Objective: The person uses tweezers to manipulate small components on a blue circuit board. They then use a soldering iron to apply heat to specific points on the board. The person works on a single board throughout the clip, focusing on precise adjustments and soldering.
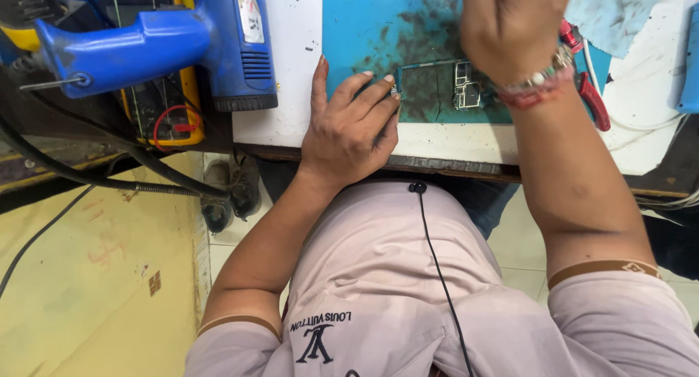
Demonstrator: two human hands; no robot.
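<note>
Left hand point(349, 129) lies palm down at the near edge of the white workbench point(291, 71), wrist bent over the edge, fingers spread and lightly curled. Its index and middle fingertips point(389, 82) press on the left end of a small circuit board point(437, 93); the thumb points away along the bench. This is a pinning contact, not a closed grasp. Right hand point(513, 28) is raised above the board's right part, seen from the back, fingers curled into a fist-like pose; whether anything is held inside cannot be told, as the fingers are turned away from the camera. A beaded bracelet point(535, 86) sits on that wrist. The circuit board rests flat on a blue work mat point(364, 20), dark-stained in its middle, near the bench's front edge and between the two hands. Red-handled pliers point(593, 100) lie on the mat just right of the right wrist, partly hidden by it. A blue hot-air gun point(182, 35) rests at the bench's left, well apart from the board, over a yellow-cased meter point(171, 118) with black cables point(109, 177) trailing below. No containers are visible.
</note>
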